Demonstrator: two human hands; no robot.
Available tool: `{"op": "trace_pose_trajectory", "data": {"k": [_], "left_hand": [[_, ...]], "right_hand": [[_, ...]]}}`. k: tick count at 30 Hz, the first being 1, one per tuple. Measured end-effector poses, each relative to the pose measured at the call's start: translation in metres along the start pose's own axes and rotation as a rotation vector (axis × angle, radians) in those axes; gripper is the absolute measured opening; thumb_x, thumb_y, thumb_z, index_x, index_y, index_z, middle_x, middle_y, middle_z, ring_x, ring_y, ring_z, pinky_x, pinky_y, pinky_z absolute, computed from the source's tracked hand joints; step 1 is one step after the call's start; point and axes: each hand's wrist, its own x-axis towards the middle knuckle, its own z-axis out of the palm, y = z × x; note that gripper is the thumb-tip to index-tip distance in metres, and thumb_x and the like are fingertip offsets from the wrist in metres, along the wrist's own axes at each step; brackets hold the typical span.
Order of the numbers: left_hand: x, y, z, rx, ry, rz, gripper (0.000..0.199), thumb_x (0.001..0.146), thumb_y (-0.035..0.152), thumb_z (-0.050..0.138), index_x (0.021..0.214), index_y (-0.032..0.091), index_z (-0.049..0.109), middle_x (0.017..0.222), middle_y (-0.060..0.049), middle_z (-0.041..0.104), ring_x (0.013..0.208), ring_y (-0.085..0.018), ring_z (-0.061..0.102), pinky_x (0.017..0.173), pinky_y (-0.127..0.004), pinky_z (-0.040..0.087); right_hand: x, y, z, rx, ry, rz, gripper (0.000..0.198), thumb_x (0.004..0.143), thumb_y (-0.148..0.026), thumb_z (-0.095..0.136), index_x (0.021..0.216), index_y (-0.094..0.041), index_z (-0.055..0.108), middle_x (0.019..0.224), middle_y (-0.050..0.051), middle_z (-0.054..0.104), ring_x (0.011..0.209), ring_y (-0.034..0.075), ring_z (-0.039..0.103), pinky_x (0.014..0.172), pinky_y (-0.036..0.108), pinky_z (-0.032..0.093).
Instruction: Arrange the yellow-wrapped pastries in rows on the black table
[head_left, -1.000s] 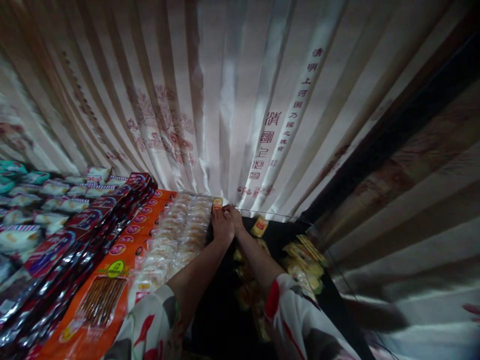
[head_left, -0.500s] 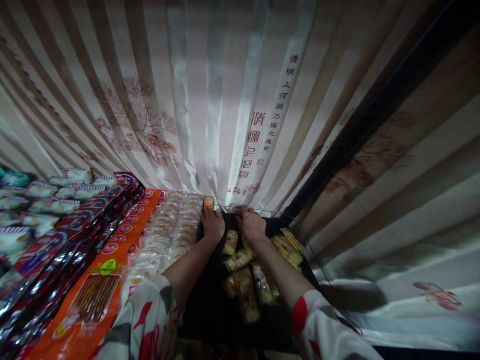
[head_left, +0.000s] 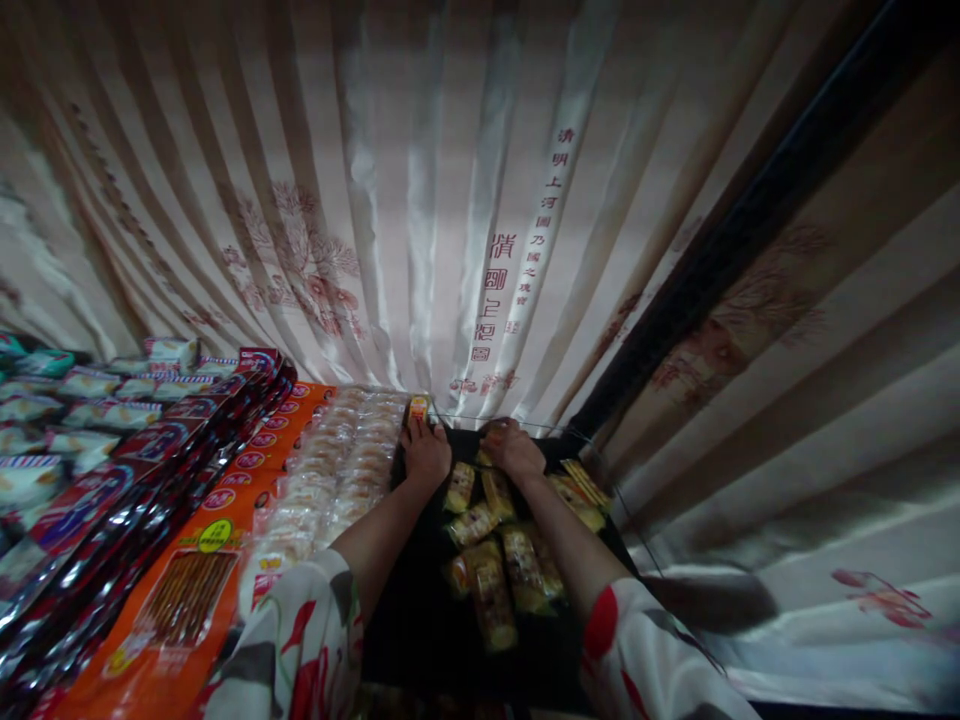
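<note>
At the far left corner of a black surface (head_left: pixel 420 600), my left hand (head_left: pixel 427 455) has its fingers closed on a small yellow-and-red wrapped snack (head_left: pixel 418 407), beside the end of the white snack row. My right hand (head_left: pixel 517 450) is bent over the far edge, with its fingers curled together. A bit of yellow wrapper (head_left: pixel 484 458) shows under those fingers, the rest being hidden by the hand. Nearer to me lie several loose yellow wrapped snacks (head_left: pixel 493 600), scattered between my forearms. More of them (head_left: pixel 577 495) are right of my right wrist.
Clear packs of round white snacks (head_left: pixel 330 470) line the left side, next to orange snack packs (head_left: pixel 180 590) and dark red shiny packs (head_left: pixel 127 500). White packets (head_left: pixel 82 410) lie farther left. A pleated printed curtain (head_left: pixel 420 200) hangs behind, with a dark slanting post (head_left: pixel 720 240).
My right hand has shifted slightly right and down, and yellow wrapper now shows under its fingers. My left hand stays at the small packet. The view has turned a little.
</note>
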Motion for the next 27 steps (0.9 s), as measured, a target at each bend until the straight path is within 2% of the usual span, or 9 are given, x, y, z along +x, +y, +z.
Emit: {"op": "trace_pose_trajectory", "data": {"k": [3,6,12,15,19,23,27], "left_hand": [[-0.001,0.002,-0.004,0.025,-0.023,0.012,0.041,0.089,0.022,0.029,0.121,0.016,0.054,0.127,-0.017,0.054,0.128,-0.029,0.037,0.096,-0.052,0.036],[-0.001,0.003,-0.007,0.071,-0.051,0.012,0.041,0.089,0.022,0.029,0.119,0.016,0.056,0.126,-0.016,0.055,0.127,-0.029,0.037,0.095,-0.051,0.037],[-0.001,0.005,-0.010,0.203,-0.067,0.059,0.041,0.090,0.019,0.025,0.110,0.013,0.061,0.123,-0.016,0.057,0.128,-0.028,0.037,0.098,-0.047,0.034],[-0.003,0.007,-0.012,0.236,-0.060,0.080,0.042,0.091,0.017,0.023,0.109,0.009,0.061,0.122,-0.017,0.057,0.128,-0.028,0.037,0.099,-0.045,0.034],[-0.005,0.007,-0.012,0.171,-0.032,0.048,0.040,0.091,0.016,0.025,0.113,0.007,0.057,0.128,-0.018,0.052,0.129,-0.026,0.038,0.102,-0.042,0.034],[-0.004,0.002,-0.007,0.053,0.041,0.068,0.037,0.090,0.012,0.027,0.112,0.002,0.055,0.128,-0.022,0.050,0.129,-0.027,0.038,0.107,-0.042,0.029],[-0.005,-0.001,-0.002,-0.100,0.071,0.041,0.037,0.090,0.013,0.027,0.114,0.002,0.052,0.132,-0.021,0.047,0.131,-0.026,0.035,0.111,-0.042,0.025]], "right_hand": [[0.002,-0.002,0.002,0.070,0.038,0.006,0.054,0.074,-0.041,0.062,0.120,-0.019,0.045,0.108,0.015,0.061,0.100,0.026,0.061,0.078,0.034,0.047],[0.006,-0.004,0.007,0.146,0.088,-0.008,0.048,0.075,-0.032,0.060,0.120,-0.018,0.049,0.107,0.015,0.061,0.098,0.025,0.062,0.078,0.032,0.047],[0.008,-0.015,0.011,0.404,0.198,-0.076,0.040,0.075,-0.027,0.061,0.113,-0.016,0.056,0.099,0.009,0.066,0.087,0.018,0.064,0.076,0.026,0.048],[0.004,-0.021,0.010,0.519,0.172,-0.104,0.032,0.072,-0.026,0.062,0.102,-0.015,0.061,0.087,0.007,0.068,0.078,0.016,0.064,0.070,0.025,0.048],[0.000,-0.025,0.011,0.649,0.108,-0.186,0.024,0.071,-0.027,0.061,0.092,-0.018,0.064,0.078,0.001,0.068,0.073,0.015,0.063,0.068,0.025,0.048],[-0.001,-0.027,0.019,0.764,0.023,-0.199,0.022,0.071,-0.026,0.059,0.092,-0.020,0.064,0.081,-0.001,0.069,0.075,0.014,0.063,0.070,0.024,0.049],[-0.003,-0.033,0.028,0.774,-0.024,-0.210,0.025,0.073,-0.026,0.057,0.098,-0.021,0.063,0.085,-0.001,0.070,0.075,0.014,0.064,0.070,0.026,0.050]]}}
